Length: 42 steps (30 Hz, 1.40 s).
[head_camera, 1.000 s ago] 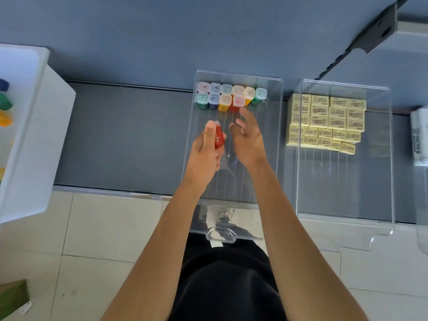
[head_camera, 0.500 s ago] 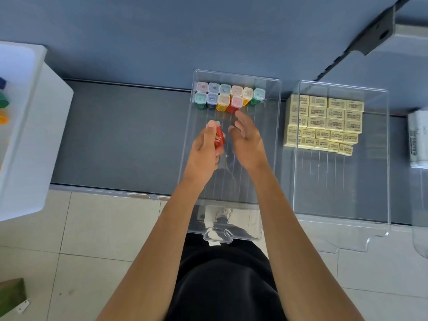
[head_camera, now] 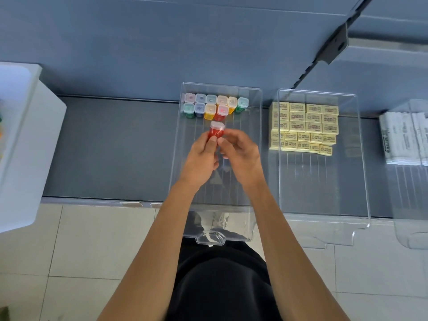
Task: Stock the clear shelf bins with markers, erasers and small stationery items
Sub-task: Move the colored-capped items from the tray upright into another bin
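A clear shelf bin lies on the grey shelf in front of me. At its far end stand two rows of several small coloured boxes with translucent caps. Above the bin's middle, my left hand and my right hand both pinch a small red box with a translucent cap, which is upright, cap pointing away from me. It hangs just short of the second row.
A second clear bin to the right holds several rows of yellow erasers. Further right, another clear bin holds white packets. A white tub stands at the left edge. Tiled floor lies below the shelf edge.
My right hand has closed onto the red box, which my left hand alone held before. The box has turned upright and moved toward the rows.
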Motion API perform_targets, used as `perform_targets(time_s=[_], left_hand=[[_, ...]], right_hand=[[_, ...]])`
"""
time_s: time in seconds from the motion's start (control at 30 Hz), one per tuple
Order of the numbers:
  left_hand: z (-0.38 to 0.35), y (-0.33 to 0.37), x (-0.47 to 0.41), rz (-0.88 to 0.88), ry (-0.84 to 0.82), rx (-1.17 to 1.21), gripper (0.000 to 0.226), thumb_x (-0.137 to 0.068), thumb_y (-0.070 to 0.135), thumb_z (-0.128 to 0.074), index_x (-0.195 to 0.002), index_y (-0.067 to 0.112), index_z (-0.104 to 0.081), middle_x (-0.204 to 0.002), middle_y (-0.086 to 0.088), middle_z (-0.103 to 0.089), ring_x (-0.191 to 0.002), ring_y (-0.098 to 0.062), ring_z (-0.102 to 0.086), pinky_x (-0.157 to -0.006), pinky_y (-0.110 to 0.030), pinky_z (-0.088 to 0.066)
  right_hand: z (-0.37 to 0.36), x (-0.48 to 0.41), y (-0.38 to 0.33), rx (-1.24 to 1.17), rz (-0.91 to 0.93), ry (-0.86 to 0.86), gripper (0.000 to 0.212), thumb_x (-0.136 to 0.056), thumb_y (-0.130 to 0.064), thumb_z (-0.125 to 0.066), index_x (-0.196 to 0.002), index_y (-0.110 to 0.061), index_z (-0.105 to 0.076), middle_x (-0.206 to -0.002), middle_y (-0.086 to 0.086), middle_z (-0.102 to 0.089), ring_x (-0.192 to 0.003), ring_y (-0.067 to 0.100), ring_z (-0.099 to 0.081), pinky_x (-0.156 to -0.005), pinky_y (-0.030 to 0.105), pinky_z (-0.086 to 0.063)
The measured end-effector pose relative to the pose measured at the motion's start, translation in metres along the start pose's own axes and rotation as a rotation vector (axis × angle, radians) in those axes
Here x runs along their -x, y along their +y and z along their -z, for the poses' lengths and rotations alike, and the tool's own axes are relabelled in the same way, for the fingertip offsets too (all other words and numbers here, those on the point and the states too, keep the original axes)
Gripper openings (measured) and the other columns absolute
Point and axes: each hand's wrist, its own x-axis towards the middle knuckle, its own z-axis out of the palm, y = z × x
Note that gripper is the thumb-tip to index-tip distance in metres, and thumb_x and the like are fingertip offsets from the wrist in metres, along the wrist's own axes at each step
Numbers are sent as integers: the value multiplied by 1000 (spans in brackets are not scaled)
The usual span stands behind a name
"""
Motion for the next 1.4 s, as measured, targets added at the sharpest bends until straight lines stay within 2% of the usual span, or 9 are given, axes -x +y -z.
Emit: perform_targets(time_s=[0.13, 0.23, 0.4, 0.53, 0.63, 0.83, 1.03, 1.2, 1.4], left_hand=[[4, 6, -3, -27, -127, 7, 26, -109, 11, -31, -113, 9, -56, -65, 0, -37, -55, -11, -31, -51, -24, -33], [10, 11, -9, -27, -183, -49, 32, -108, 10, -32, -133, 8, -52, -67, 0, -38, -56, -9, -33, -53, -25, -35], [19, 25, -19, -7, -212, -169, 46, -106, 20, -42, -151, 27, -32, -82, -1, -57, -54, -9, -45, -55, -27, -46], [31, 28, -26, -140, -157, -363, 33, -105, 15, -40, -134, 22, -54, -89, 6, -64, -54, -5, -51, -61, -24, -49], [39, 25, -31, -412, 18, -557, 31, -97, 10, -44, -118, 21, -64, -91, 12, -60, -76, -6, -55, -70, -22, -46], [43, 15, -57, -582, 193, -648, 32, -84, 1, -49, -106, 13, -68, -107, -3, -62, -104, -17, -45, -89, -19, -34], [42, 9, -64, -600, 256, -755, 30, -79, 1, -54, -98, 19, -69, -109, -1, -59, -106, -19, -44, -82, -26, -24], [42, 11, -68, -583, 235, -797, 28, -77, 5, -54, -96, 19, -69, -108, 1, -60, -105, -18, -46, -84, -26, -22], [43, 11, -69, -574, 212, -771, 26, -76, 4, -55, -92, 19, -69, -103, 3, -61, -104, -18, -47, -85, -26, -21]], right_hand=[[5, -4, -6, -31, -17, 8, 17, -96, -13, -60, -108, -23, -65, -90, -5, -70, -84, 11, -69, -79, 30, -58], [3, -7, -7, -14, -28, 41, 15, -98, -15, -57, -110, -21, -64, -93, -5, -69, -84, 9, -66, -78, 27, -56], [-10, -16, 0, -20, -121, 258, 19, -100, -17, -53, -117, -10, -58, -96, 2, -68, -78, 12, -68, -71, 24, -57], [-29, -26, 17, 45, -214, 382, 13, -100, -13, -47, -112, -13, -52, -92, 4, -66, -74, 14, -63, -69, 33, -54], [-43, -35, 27, 56, -260, 475, 12, -97, -12, -46, -107, -16, -51, -101, 14, -66, -79, 23, -64, -72, 37, -54], [-52, -58, 16, 115, -219, 608, 22, -94, -9, -48, -114, -11, -58, -104, 8, -63, -89, 27, -64, -78, 38, -53], [-46, -66, 19, 216, -124, 532, 26, -94, -12, -47, -115, -15, -62, -97, 6, -69, -80, 21, -67, -70, 42, -58], [-50, -64, 14, 150, -149, 590, 25, -95, -14, -55, -120, -10, -51, -97, -9, -67, -77, 15, -67, -69, 40, -57], [-56, -68, 13, 205, -138, 637, 19, -91, -16, -56, -110, -13, -56, -103, 3, -65, -82, 19, -65, -73, 41, -56]])
